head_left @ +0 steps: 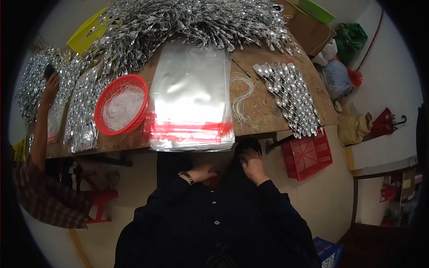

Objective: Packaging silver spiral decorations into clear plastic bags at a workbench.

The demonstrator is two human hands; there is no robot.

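My left hand (202, 172), with a dark band on its wrist, rests on my lap below the table's edge. Its fingers point to the right and look loosely stretched, though the tips are hard to make out; nothing shows in them. My right hand (253, 166) lies open over my right knee, fingers down on the dark trousers. Just beyond both hands, a stack of clear plastic bags (190, 89) with a red band along the near end juts over the table's edge. Right of the stack lies a bundle of thin pale strings (241, 96).
Silver spangled strands (196, 22) heap across the table's back; a smaller bunch (290, 96) lies right. A red basin (142, 114) of clear threads stands left of the bags. A red crate (307, 154) sits below right. At far left, another person's arm (41, 125) reaches over the table.
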